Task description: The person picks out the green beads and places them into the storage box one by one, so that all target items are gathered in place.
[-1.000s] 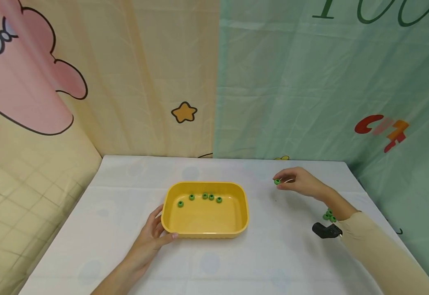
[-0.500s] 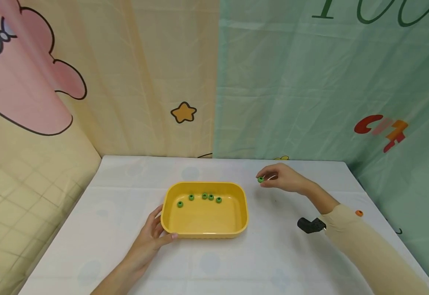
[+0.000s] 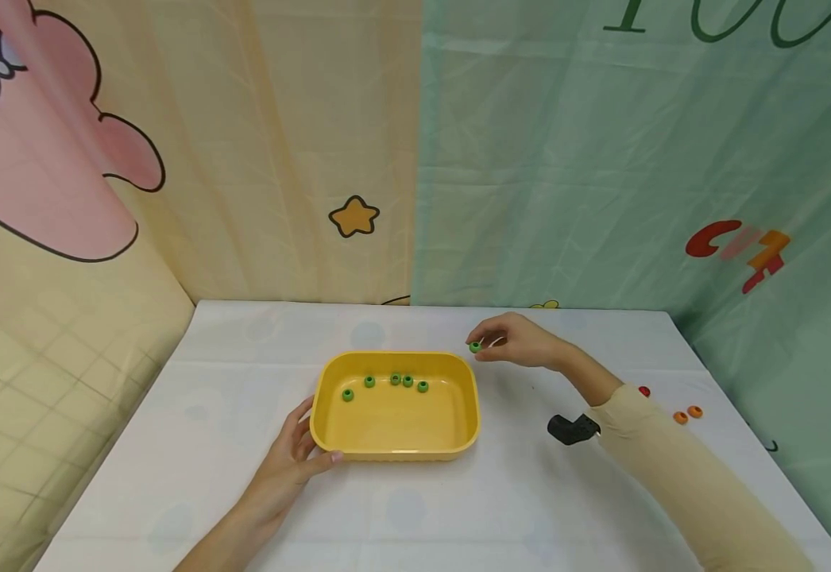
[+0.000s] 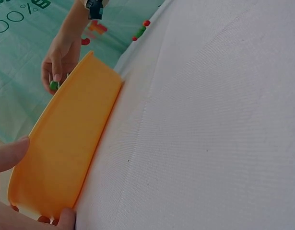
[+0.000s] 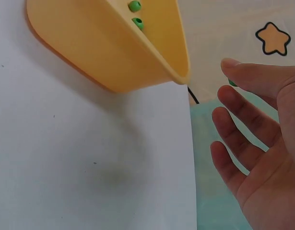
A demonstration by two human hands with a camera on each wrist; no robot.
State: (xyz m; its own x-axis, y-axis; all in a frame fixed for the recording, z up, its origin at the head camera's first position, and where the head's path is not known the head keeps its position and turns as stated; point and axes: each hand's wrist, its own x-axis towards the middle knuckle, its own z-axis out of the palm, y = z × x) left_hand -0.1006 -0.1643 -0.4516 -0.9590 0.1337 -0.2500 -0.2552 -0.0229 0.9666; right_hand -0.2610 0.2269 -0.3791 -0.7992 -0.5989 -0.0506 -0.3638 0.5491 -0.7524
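Beyond the tray's [image 3: 394, 421] far right corner, the right grip [image 3: 519, 340] has come leftward over the last second, carrying a green bead [image 3: 475, 347] from well out to the right until it is just beside the rim. That leaves the bead near the tray but outside it; the carry looks nearly done, with nothing let go.

The sleeve [image 3: 687, 477] has shifted too, uncovering two orange beads [image 3: 696, 411] and a red bead [image 3: 644, 391] on the bench [image 3: 408, 508]; the green beads that lay at the right are now behind it in the head view. Inside the tray, five green beads [image 3: 396, 380] lie toward the far side, the same count as a second ago.

The right grip is barely parted at the tips, pinching the bead with the thumb; in the right wrist view its other fingers are spread and slightly bent, touching nothing. The left grip [image 3: 287, 474] holds the tray's left near corner, thumb against the near side, fingers round the left wall.
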